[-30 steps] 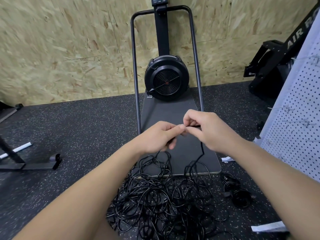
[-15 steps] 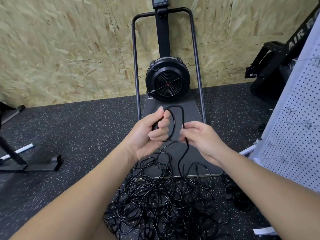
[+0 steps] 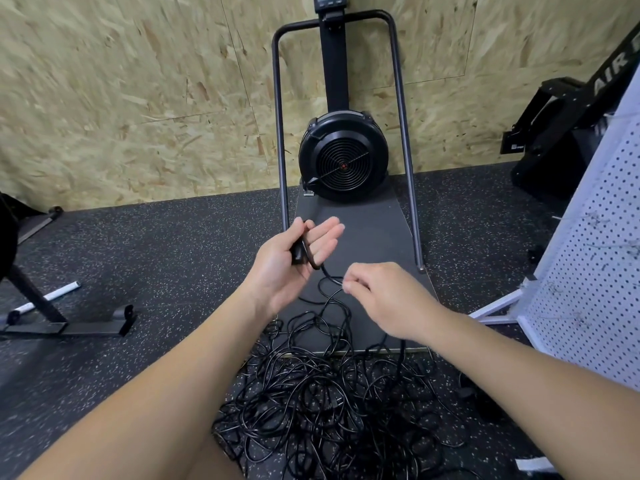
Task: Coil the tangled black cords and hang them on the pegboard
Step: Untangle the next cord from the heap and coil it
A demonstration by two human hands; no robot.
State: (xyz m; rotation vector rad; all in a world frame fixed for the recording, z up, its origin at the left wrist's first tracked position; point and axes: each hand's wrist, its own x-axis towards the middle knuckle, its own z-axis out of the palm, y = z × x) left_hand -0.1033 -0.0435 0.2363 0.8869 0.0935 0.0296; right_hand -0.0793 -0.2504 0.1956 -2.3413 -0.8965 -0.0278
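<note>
Between the hands, a thin black rubber cord (image 3: 330, 277) slants down-right from the thumb-pinching left hand (image 3: 298, 252) to the pinching right hand (image 3: 379, 299).

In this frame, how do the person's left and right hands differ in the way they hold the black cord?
The left hand is palm-up with fingers extended, its thumb pressing the thin black cord and plug end against the palm; the right hand is knuckles-up, fingers curled, pinching the cord at the fingertips. The left hand sits higher, the right hand lower and nearer the tangled pile of black cords. Both hold the same cord.
</note>
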